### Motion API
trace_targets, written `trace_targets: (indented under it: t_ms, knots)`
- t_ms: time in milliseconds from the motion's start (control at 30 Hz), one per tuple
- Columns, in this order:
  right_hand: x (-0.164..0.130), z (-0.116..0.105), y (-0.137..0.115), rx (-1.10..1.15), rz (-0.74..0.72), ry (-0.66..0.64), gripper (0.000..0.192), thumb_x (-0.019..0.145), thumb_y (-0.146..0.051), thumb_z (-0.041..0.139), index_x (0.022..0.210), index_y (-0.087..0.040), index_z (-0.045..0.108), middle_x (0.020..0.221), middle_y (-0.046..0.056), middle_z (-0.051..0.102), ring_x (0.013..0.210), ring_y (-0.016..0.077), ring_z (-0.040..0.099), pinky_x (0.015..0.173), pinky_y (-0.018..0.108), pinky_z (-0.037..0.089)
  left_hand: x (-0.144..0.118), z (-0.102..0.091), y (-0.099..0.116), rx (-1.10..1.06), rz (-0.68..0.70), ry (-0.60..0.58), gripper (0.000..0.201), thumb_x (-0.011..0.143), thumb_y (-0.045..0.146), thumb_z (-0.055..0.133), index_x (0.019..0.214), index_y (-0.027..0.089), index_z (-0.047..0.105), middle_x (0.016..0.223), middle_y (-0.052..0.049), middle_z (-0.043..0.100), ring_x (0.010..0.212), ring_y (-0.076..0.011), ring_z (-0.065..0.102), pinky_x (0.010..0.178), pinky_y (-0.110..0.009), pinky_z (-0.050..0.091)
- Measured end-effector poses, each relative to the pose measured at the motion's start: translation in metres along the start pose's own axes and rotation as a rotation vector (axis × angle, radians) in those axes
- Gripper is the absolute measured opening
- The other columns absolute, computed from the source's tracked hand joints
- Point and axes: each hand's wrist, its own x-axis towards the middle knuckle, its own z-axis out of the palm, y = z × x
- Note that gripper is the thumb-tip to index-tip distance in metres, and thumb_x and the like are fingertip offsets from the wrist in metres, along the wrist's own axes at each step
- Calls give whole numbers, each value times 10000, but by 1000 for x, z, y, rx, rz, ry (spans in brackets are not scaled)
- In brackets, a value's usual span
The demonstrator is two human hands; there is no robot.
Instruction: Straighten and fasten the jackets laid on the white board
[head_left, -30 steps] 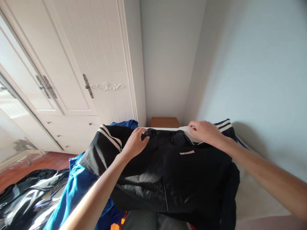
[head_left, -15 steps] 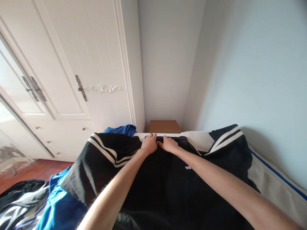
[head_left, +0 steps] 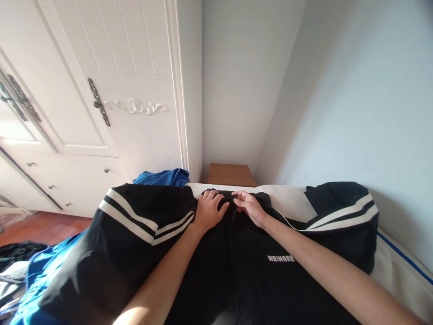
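Observation:
A black jacket [head_left: 257, 275] with white stripes on both sleeves and white lettering on the chest lies spread front-up over the bed. My left hand [head_left: 210, 210] rests on its collar area, fingers curled into the fabric. My right hand [head_left: 248, 206] pinches the collar right beside it, the two hands almost touching. The left sleeve [head_left: 135, 216] spreads out to the left, the right sleeve [head_left: 341, 212] to the right.
A blue garment [head_left: 162, 177] lies behind and under the jacket on the left. The white bed [head_left: 399, 271] runs along the pale wall on the right. A wooden nightstand [head_left: 231, 174] stands in the corner. A white wardrobe [head_left: 101, 90] fills the left side.
My right hand came in from the jacket's right shoulder to the collar beside my left hand. The view moved closer and the sleeves now lie spread wider.

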Motion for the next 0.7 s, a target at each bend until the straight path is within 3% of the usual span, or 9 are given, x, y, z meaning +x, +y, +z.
trace_targets:
  t_ms: [100, 200, 300, 433, 700]
  knots:
    - [-1, 0, 2, 95, -25, 3, 545, 688, -493, 742, 1118, -175, 636, 828, 7, 588, 651, 104, 484, 615, 239, 420, 2, -1, -1, -62, 53, -14, 378, 970, 485, 591, 1215, 209, 672, 1497, -121, 563, 1414, -318, 449, 1110, -498, 354]
    - [-1, 0, 4, 136, -46, 4, 562, 671, -519, 768, 1103, -176, 665, 952, 32, 628, 680, 102, 483, 616, 236, 413, 3, 1, 1, -117, 83, -55, 512, 935, 519, 648, 1353, 227, 601, 1403, -112, 650, 1361, -297, 522, 1082, -488, 375]
    - [-1, 0, 5, 129, -65, 13, 561, 698, -572, 766, 1090, -178, 688, 1029, 44, 645, 658, 93, 468, 597, 239, 398, 5, 5, 3, -145, 52, -47, 340, 950, 451, 652, 1207, 233, 702, 1234, -109, 737, 1233, -289, 613, 1029, -479, 393]
    - [-3, 2, 5, 68, -97, 48, 583, 750, -673, 731, 1053, -176, 708, 898, 34, 632, 604, 99, 449, 566, 254, 374, 6, 8, 5, -186, 9, -15, 201, 970, 380, 635, 978, 223, 760, 1122, -94, 768, 1154, -266, 652, 1001, -457, 403]
    - [-5, 11, 4, -56, -140, 90, 519, 789, -697, 699, 958, -207, 663, 805, 34, 631, 546, 122, 460, 519, 271, 363, 6, 11, 12, -295, -35, 9, 148, 930, 329, 695, 1034, 246, 760, 1107, -67, 774, 1149, -274, 644, 1027, -467, 378]
